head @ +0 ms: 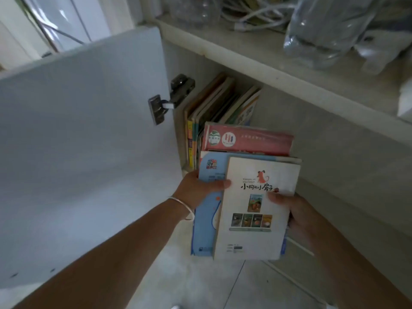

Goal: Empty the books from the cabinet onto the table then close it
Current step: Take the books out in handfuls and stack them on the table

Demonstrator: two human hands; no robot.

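Observation:
A stack of books is held in front of the open cabinet, a white book with a red dog on top, a blue one under it and a pink one at the far end. My left hand grips the stack's left edge with the thumb on top. My right hand holds its right edge. Several more books stand upright inside the cabinet, against its left wall. The white cabinet door is swung wide open to the left on its metal hinge.
The shelf top above the cabinet carries clear plastic bottles and tangled white cables. A pale tiled floor lies below the stack. The cabinet's closed right front is beside my right hand.

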